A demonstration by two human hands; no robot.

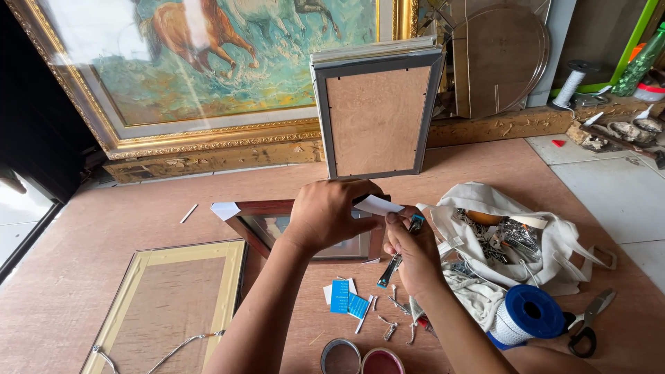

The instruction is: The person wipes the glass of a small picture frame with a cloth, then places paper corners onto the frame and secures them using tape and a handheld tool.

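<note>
The small dark wooden frame (pixel 277 225) lies flat on the brown board (pixel 104 221), its long axis running left to right, directly under both hands. The left hand (pixel 325 215) presses closed on its far right corner, covering it. The right hand (pixel 415 253), just beside on the right, grips a small blue-handled tool (pixel 398 260), probably a cutter, and pinches a white paper strip (pixel 377 205).
</note>
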